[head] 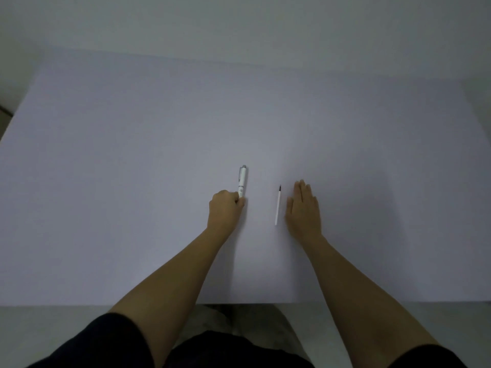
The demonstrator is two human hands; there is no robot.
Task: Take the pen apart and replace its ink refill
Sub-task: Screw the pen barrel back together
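A white pen (242,181) with a grey clicker end lies on the pale table (132,155), pointing away from me. My left hand (225,208) has its fingers curled around the pen's near end. A thin white ink refill (278,205) with a dark tip lies parallel to the pen, a little to its right. My right hand (304,208) rests flat on the table just right of the refill, fingers together and extended, not touching it.
The table's near edge (244,304) runs just in front of my lap. A plain wall (239,22) stands behind the table's far edge.
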